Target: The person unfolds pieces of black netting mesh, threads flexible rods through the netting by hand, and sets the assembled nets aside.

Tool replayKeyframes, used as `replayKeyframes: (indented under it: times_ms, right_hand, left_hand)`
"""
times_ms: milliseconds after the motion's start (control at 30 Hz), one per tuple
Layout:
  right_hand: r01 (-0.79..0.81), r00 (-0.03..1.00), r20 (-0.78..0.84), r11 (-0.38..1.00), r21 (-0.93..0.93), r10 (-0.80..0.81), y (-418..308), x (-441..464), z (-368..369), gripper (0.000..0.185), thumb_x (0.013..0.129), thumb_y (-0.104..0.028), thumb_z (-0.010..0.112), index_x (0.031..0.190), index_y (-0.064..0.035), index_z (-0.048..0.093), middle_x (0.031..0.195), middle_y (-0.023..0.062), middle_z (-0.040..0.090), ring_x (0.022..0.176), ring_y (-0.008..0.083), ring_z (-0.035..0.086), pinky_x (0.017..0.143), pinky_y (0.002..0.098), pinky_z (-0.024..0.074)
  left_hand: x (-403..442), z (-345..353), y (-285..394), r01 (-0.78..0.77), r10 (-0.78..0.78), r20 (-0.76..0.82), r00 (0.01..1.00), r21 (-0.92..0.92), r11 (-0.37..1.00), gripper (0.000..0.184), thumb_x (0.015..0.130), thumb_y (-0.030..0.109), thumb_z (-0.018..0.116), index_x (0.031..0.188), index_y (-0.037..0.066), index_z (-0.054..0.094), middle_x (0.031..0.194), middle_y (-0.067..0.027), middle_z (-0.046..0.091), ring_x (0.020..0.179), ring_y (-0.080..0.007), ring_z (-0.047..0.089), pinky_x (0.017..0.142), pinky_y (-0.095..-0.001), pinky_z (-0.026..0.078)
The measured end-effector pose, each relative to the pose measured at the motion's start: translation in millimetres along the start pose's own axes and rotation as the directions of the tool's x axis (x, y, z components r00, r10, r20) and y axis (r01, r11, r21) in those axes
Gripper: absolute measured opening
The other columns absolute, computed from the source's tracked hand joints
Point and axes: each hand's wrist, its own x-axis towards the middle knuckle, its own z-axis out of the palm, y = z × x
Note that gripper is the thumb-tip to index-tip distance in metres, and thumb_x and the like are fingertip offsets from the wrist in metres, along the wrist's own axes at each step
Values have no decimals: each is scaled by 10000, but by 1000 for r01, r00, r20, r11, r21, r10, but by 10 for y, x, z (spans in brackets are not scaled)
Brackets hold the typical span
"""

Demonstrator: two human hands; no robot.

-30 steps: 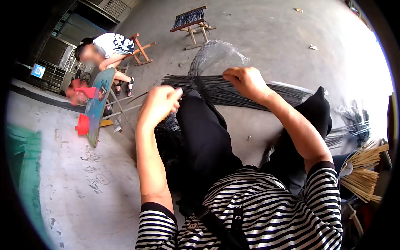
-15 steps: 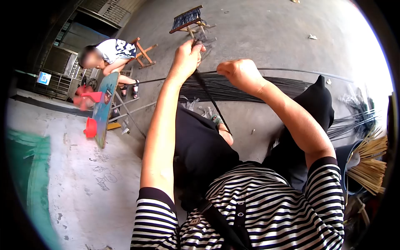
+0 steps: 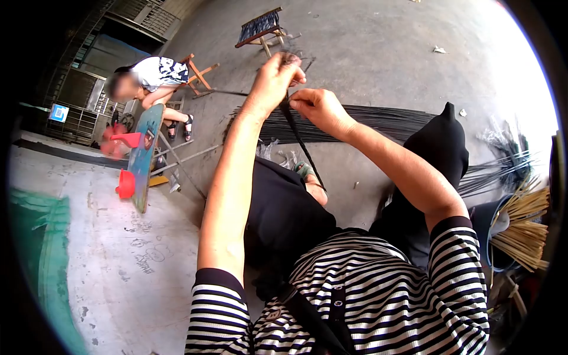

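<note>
A dark, thin bundle of strands (image 3: 300,139) hangs from my left hand (image 3: 276,80), which is closed round its upper end. Below the hands the bundle runs down past my knee toward my sandalled foot (image 3: 312,181). My right hand (image 3: 322,110) is pinched beside the bundle, just right of and below the left one; its fingertips reach the strands, but their exact grip is too small to make out. Long black rods or strands (image 3: 378,120) lie on the floor behind both hands.
A person (image 3: 155,80) sits at the upper left by a blue-green board table (image 3: 145,155) with red containers (image 3: 126,184). A folding stool (image 3: 259,29) stands at the top. At the right are a bucket (image 3: 503,231) of light sticks (image 3: 523,228) and more dark strands (image 3: 509,165).
My left hand has risen and moved right, now holding the dark bundle. The right hand has shifted left and comes close beside it. The looped, net-like strands no longer arch between the hands.
</note>
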Motion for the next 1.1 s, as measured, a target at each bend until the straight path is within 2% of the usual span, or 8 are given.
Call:
replayKeyframes:
  times_ms: [100, 333, 400, 533, 600, 700, 867, 1100]
  right_hand:
    - [-4, 1000, 16, 1000, -8, 4, 14, 31, -49, 172, 820, -199, 628, 876, -38, 652, 713, 165, 640, 680, 303, 643, 646, 367, 494]
    - [21, 1000, -9, 978, -208, -23, 84, 46, -551, 185, 789, -195, 596, 814, -16, 638, 644, 71, 649, 568, 161, 630, 599, 315, 503]
    - [-243, 967, 38, 959, -148, 251, 35, 17, -865, 177, 776, -180, 569, 797, -16, 633, 640, 63, 643, 609, 171, 623, 619, 305, 491]
    - [-185, 982, -65, 969, -167, 176, -39, -110, -1156, 169, 785, -169, 563, 798, -10, 621, 656, 48, 613, 625, 128, 560, 630, 274, 451]
    - [-211, 977, -60, 955, -210, 203, -157, -147, -1289, 172, 797, -171, 564, 805, -9, 621, 667, 41, 600, 630, 117, 548, 634, 270, 450]
    - [-156, 988, -30, 974, -167, 153, -152, -190, -1283, 169, 817, -184, 593, 823, -17, 622, 672, 26, 595, 641, 104, 543, 636, 269, 448]
    - [-138, 990, -50, 988, -74, 135, 77, -200, -1230, 167, 829, -181, 648, 877, -24, 620, 677, 8, 591, 638, 74, 504, 606, 251, 432]
    - [-162, 954, 69, 700, -696, 290, 1834, -597, -1289, 153, 813, -254, 598, 843, -104, 608, 728, 137, 618, 655, 312, 613, 583, 386, 478]
  left_hand:
    - [-142, 129, -5, -96, 120, -11, 993, 524, 846, 381, 906, 274, 580, 1114, -39, 518, 979, -176, 639, 957, -253, 613, 839, -339, 472]
    - [-393, -199, -401, -135, 496, -132, 858, 875, 466, 168, 919, 298, 524, 905, 137, 570, 577, -123, 588, 534, -335, 598, 441, -421, 431]
    - [-487, -424, -554, 17, 429, -276, 860, 856, 517, 153, 914, 265, 534, 955, 123, 574, 684, -112, 623, 617, -308, 615, 535, -403, 462]
    - [-787, -319, -383, -168, 728, -310, 611, 848, 503, 315, 849, 108, 627, 1129, 15, 518, 1028, -124, 581, 925, -235, 567, 827, -351, 425]
    - [-992, -89, -635, -153, 421, -618, 664, 438, 886, 400, 826, 103, 667, 1169, 10, 484, 1086, -119, 558, 978, -194, 541, 863, -336, 415]
    - [-930, 412, -1022, -78, 28, -608, 794, -56, 995, 453, 815, 109, 691, 1193, -2, 466, 1032, -96, 588, 979, -158, 548, 855, -285, 429]
    - [-786, 1057, -1402, 38, -259, -232, 938, -672, 739, 134, 901, 89, 557, 1012, 17, 575, 829, -70, 629, 814, -176, 628, 748, -273, 478]
    - [-1452, 1782, -1929, 561, -695, 249, 675, -785, 263, 155, 894, 107, 476, 992, 22, 561, 794, -100, 620, 661, -229, 660, 529, -300, 531]
